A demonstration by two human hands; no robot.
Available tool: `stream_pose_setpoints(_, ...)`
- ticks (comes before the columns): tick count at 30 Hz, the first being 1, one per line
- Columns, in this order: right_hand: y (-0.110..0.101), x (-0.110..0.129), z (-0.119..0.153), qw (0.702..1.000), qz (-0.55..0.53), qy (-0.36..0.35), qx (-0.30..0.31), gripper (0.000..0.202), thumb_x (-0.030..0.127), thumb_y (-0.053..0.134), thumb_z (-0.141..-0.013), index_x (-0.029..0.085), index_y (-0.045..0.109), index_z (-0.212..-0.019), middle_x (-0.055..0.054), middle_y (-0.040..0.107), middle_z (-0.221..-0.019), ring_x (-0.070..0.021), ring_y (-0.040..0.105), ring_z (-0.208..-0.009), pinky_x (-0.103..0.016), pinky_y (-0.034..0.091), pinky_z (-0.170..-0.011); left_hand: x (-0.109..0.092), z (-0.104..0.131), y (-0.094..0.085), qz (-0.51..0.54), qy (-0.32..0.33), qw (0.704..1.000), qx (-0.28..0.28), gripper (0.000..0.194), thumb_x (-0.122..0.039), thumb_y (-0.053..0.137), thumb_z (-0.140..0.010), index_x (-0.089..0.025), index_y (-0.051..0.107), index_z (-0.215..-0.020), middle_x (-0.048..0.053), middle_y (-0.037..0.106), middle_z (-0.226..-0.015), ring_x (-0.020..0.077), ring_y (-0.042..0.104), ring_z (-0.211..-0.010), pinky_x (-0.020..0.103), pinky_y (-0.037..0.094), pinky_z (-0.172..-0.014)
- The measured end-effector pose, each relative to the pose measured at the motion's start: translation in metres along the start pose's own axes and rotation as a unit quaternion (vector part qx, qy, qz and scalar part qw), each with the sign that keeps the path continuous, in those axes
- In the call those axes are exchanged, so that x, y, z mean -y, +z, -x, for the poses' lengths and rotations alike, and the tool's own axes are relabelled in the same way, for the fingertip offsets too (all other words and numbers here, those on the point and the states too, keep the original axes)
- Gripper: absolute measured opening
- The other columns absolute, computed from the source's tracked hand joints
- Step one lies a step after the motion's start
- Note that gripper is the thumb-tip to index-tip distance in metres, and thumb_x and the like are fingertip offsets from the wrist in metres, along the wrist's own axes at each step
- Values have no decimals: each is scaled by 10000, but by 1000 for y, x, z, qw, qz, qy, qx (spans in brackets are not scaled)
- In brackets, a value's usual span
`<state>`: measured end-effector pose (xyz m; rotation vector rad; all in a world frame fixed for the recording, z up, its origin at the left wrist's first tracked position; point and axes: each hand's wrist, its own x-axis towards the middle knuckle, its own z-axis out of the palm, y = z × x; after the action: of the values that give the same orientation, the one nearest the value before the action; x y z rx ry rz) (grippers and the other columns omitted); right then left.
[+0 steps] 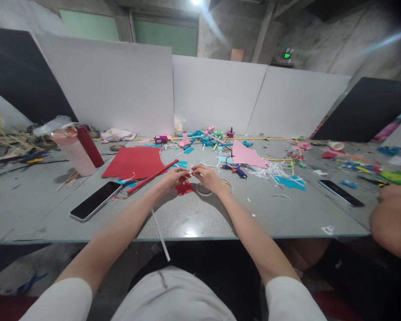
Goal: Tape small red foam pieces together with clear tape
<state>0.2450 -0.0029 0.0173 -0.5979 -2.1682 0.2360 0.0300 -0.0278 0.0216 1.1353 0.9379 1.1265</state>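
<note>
My left hand [174, 177] and my right hand [205, 176] meet over the middle of the grey table [53, 209]. Together they pinch a small piece of red paper [183, 186] and a thin white strip between the fingertips. A long red rolled stick [152, 177] lies just left of my left hand. A ring of clear tape [204, 191] lies under my right wrist. A thin white strip [161, 235] reaches from my left wrist past the table's front edge.
A phone [95, 200] lies at the front left, another phone [341, 192] at the right. A red paper sheet [133, 161], a pink bottle [74, 151], a pink paper [246, 156], scissors [235, 169] and paper scraps surround my hands. Another person's arm [392, 218] rests at the right edge.
</note>
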Motion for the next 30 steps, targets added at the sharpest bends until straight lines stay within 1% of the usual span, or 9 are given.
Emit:
stream_pose_setpoints(4, -3, 1, 1, 997, -38, 28, -54, 174, 317, 679, -1048, 212, 801, -980, -122, 794, -1171, -233, 756, -1092, -412, 582, -1024, 1, 2, 1, -62, 93, 994, -4, 482, -476, 978, -703, -189, 734, -1004, 68, 777, -895, 155, 694, -682, 280, 559, -654)
stream_pose_setpoints(7, -4, 3, 1, 993, -68, 57, -73, 188, 371, 704, -1027, 221, 803, -970, -117, 794, -1186, -240, 750, -1124, -419, 569, -1047, 3, 1, 2, -122, 156, 980, -17, 500, -534, 974, -682, -178, 761, -960, 40, 750, -798, 146, 663, -642, 277, 534, -650)
stream_pose_setpoints(11, -5, 5, -1, 989, -88, 84, -79, 225, 438, 718, -1007, 233, 809, -990, -119, 766, -1239, -256, 726, -1177, -443, 558, -1082, 3, -1, 2, -129, 190, 973, -37, 476, -566, 957, -686, -174, 788, -896, 28, 727, -702, 160, 660, -628, 301, 537, -677)
stream_pose_setpoints(14, -2, 5, -2, 980, -67, 127, -134, 303, 507, 770, -955, 230, 800, -1073, -134, 705, -1259, -259, 708, -1129, -413, 601, -982, 1, -2, 1, -129, 182, 973, -53, 475, -581, 965, -670, -166, 787, -819, 48, 740, -689, 187, 699, -655, 322, 561, -708)
stream_pose_setpoints(17, 2, 6, -4, 958, -54, 203, -195, 475, 586, 808, -897, 219, 749, -1192, -77, 689, -1004, -217, 679, -858, -346, 598, -767, 1, -3, -1, -99, 174, 978, -64, 496, -591, 972, -664, -157, 788, -818, 64, 751, -691, 206, 729, -681, 346, 593, -751)
stream_pose_setpoints(19, 4, 8, -6, 951, -112, 232, -170, 500, 630, 774, -911, 219, 721, -1192, 7, 631, -770, -181, 621, -684, -311, 554, -671, 1, -5, -3, -66, 171, 981, -66, 512, -589, 978, -661, -152, 794, -853, 63, 751, -700, 209, 739, -701, 361, 611, -777)
stream_pose_setpoints(21, 4, 13, -8, 941, -208, 233, -133, 498, 668, 760, -905, 222, 714, -1124, 43, 609, -670, -163, 606, -612, -295, 537, -634, 3, -7, -3, -29, 162, 984, -66, 540, -585, 995, -629, -149, 792, -874, 59, 761, -740, 192, 728, -687, 365, 620, -774)
stream_pose_setpoints(24, 3, 20, -11, 915, -308, 225, -127, 516, 696, 823, -827, 221, 719, -1002, -2, 736, -753, -169, 683, -662, -305, 585, -682, 5, -11, -4, 15, 138, 989, -56, 594, -571, 1027, -554, -140, 787, -886, 54, 767, -783, 155, 694, -645, 350, 613, -738)
stream_pose_setpoints(30, 1, 25, -12, 894, -349, 246, -138, 525, 701, 863, -782, 212, 774, -951, -74, 834, -884, -210, 777, -756, -367, 654, -787, 5, -11, -5, 4, 104, 993, -59, 623, -590, 1012, -590, -134, 813, -965, 46, 750, -753, 93, 581, -521, 256, 469, -545)
